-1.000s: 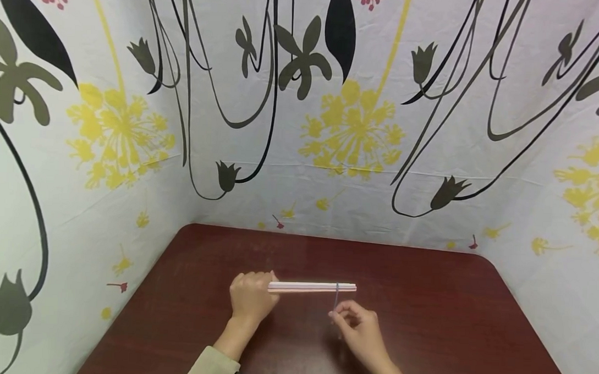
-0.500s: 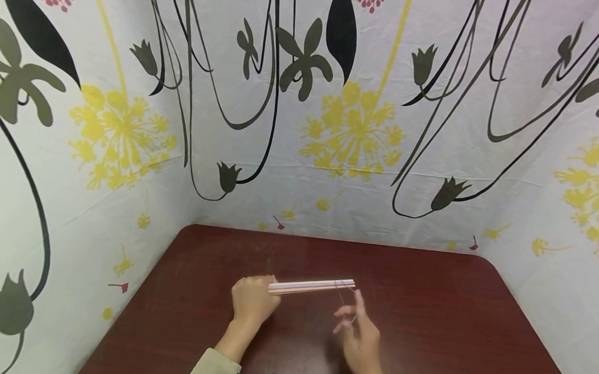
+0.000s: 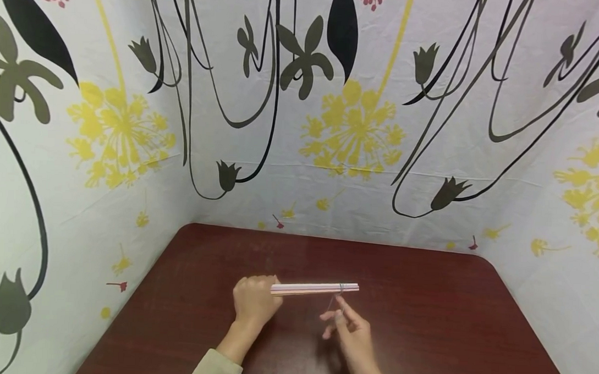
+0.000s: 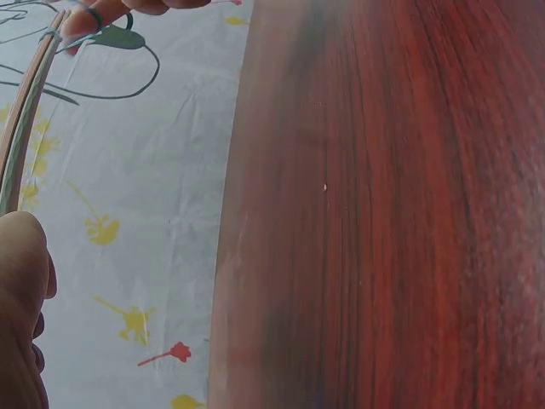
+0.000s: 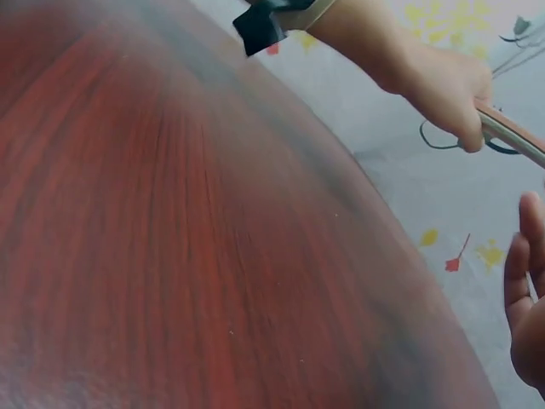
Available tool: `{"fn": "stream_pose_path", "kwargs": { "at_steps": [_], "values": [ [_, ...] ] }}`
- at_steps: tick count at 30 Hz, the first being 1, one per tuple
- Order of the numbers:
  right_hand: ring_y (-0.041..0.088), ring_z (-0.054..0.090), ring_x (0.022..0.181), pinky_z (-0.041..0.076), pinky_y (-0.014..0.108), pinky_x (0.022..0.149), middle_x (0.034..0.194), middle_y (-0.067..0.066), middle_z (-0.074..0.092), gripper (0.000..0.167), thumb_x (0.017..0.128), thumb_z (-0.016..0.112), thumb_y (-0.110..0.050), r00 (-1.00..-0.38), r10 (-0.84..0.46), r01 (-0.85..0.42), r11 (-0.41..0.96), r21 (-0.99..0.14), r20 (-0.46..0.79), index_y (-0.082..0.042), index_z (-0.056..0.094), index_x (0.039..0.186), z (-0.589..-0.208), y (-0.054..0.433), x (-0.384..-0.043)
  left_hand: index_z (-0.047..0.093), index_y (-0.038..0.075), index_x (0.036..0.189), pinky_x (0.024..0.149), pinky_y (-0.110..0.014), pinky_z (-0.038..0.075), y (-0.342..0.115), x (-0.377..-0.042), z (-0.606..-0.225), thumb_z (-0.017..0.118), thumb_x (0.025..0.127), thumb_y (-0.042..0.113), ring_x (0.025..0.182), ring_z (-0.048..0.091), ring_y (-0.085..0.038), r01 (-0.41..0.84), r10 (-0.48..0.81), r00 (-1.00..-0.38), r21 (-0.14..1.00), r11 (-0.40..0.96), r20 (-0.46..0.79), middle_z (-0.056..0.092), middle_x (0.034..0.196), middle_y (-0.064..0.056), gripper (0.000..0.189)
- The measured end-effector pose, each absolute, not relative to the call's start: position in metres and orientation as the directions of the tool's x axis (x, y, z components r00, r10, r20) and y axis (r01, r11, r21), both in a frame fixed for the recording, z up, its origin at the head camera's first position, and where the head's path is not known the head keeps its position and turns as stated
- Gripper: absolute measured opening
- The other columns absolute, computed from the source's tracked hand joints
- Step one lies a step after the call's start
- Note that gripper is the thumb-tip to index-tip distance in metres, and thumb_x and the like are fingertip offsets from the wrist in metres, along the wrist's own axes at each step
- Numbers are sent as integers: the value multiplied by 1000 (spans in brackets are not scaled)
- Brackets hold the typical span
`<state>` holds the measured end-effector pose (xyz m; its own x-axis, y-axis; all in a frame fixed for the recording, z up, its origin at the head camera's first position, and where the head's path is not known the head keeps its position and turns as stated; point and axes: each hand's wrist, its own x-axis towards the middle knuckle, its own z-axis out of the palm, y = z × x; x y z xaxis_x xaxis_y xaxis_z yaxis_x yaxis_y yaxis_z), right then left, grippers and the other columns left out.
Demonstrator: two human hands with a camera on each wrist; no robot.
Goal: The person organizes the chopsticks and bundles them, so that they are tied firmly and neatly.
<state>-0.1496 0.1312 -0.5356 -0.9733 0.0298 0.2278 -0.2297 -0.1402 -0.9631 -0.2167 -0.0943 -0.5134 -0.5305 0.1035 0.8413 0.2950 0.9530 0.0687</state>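
My left hand [image 3: 257, 298] grips one end of a bundle of thin, straight, pale white and pinkish sticks [image 3: 308, 288]. The bundle points right, held above the table. Near its free end a thin bluish rubber band [image 3: 342, 287] goes round the sticks. Just below that end, my right hand [image 3: 356, 332] has the rest of the band looped on its fingers, index fingertip close under the sticks. The left wrist view shows the band [image 4: 51, 36] around the stick tips, beside the right fingertips. In the right wrist view the right hand [image 5: 528, 315] is partly cut off.
A dark red-brown wooden table [image 3: 448, 324] with rounded far corners lies beneath both hands. White cloth [image 3: 281, 142] printed with flowers and stems rises behind it and along both sides. A dark band with a black block [image 5: 260, 30] sits on the left wrist.
My right hand let its pinch loosen, spread its fingers inside the band, then shifted left below the sticks. The band now sits more tightly around the sticks. The left hand stays almost in place.
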Motion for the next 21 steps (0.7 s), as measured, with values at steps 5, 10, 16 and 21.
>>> {"fn": "stream_pose_path", "kwargs": {
  "at_steps": [5,10,16,21],
  "values": [
    [19,67,56,57,27,76,84,8,75,35,101,52,2,-958,-34,-281,-58,-958,283,19,51,132,-534,140,-153,41,20,47,41,-28,28,-94,-215,-514,68,65,16,36,36,-17,304,118,-533,60,951,838,40,42,3,33],
    [18,68,61,58,36,62,83,7,75,31,105,39,2,-921,-113,-358,-136,-924,373,21,54,124,-534,158,-158,46,19,47,40,-28,27,-97,-213,-516,65,69,17,36,35,-16,316,119,-504,55,947,856,41,42,3,29],
    [17,68,66,57,40,62,86,3,74,50,110,19,-11,-877,-179,-384,-293,-875,445,-13,67,119,-537,170,-162,49,18,47,40,-28,26,-97,-215,-518,62,71,17,36,33,-16,331,125,-446,33,943,886,40,42,4,27],
    [17,68,61,57,39,60,77,2,72,49,111,20,-19,-931,-121,-303,-269,-914,345,-22,67,98,-530,172,-164,45,18,46,39,-26,23,-97,-217,-518,56,75,18,36,30,-14,351,144,-378,-2,936,915,38,42,5,31]
  ]
}}
